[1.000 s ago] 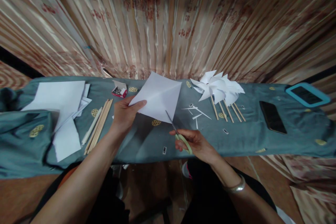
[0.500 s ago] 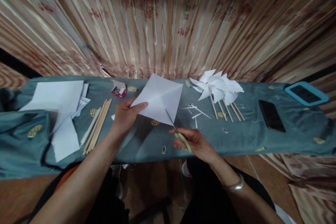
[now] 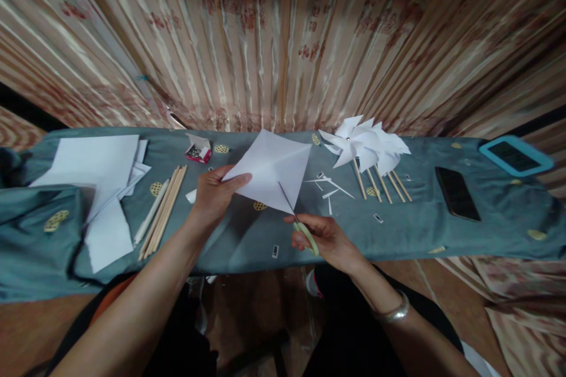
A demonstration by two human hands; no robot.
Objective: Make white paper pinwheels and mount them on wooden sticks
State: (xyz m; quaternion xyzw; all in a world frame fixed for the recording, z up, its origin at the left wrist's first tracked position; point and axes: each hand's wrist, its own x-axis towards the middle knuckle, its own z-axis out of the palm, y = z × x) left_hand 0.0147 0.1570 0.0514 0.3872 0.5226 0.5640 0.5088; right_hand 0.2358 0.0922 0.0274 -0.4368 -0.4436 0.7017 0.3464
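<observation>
My left hand [image 3: 217, 193] pinches the left corner of a white square sheet of paper [image 3: 269, 162], thumb on top. Faint diagonal creases cross the sheet, which is held above the table. My right hand [image 3: 322, 235] is closed round the green handles of a pair of scissors [image 3: 307, 237]. One dark blade lies over the sheet's near corner, pointing toward its middle; the other blade is hidden beneath the paper. To the right of the sheet are thin white paper scraps [image 3: 329, 185].
Paper pinwheels [image 3: 367, 144] on wooden sticks lie at the back right. Farther right are a phone [image 3: 457, 193] and a blue-framed device [image 3: 515, 156]. On the left lie wooden sticks [image 3: 163, 212], a white pen [image 3: 151, 212], paper sheets [image 3: 97, 159] and a small red box [image 3: 198, 150] of metal pins.
The sheet has shifted slightly to the right and tilted a little, with my left hand. The scissors stay at its near corner, almost unmoved.
</observation>
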